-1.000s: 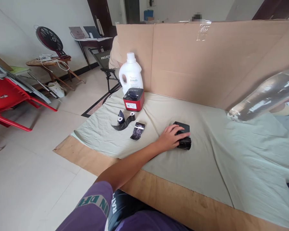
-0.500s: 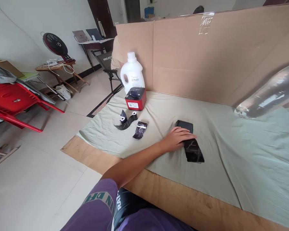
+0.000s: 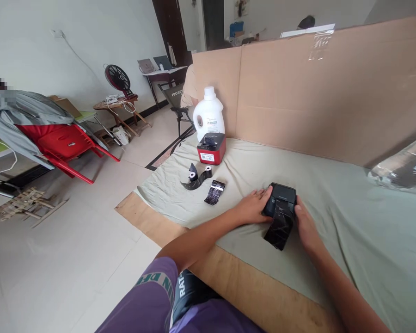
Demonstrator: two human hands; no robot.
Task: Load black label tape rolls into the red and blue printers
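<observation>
A small black label printer point(image 3: 283, 191), boxy with a rounded lid, lies on the cloth between my two hands. My left hand point(image 3: 254, 206) holds its left side, thumb along the upper edge. On the opposite side, my right hand point(image 3: 305, 226) presses against the casing; part of its fingers is hidden behind the printer. A glossy black strip with pale vein-like streaks point(image 3: 279, 233) hangs from the printer's front toward me. Left of my hands lie a short piece of similar black film point(image 3: 215, 192) and black rolls with white cores point(image 3: 205, 173), one partly unrolled.
A red and black box-shaped device point(image 3: 212, 150) stands before a white detergent jug point(image 3: 210, 113). A cardboard panel point(image 3: 280, 92) walls off the back. Clear plastic packaging point(image 3: 405, 162) lies at right. Beyond the table are a red chair point(image 3: 67, 143), a fan point(image 3: 118, 79) and a seated person.
My right hand has come in from the right and taken the printer's right side. My left hand has shifted from on top of the strip to the printer's left side. The view has swung left.
</observation>
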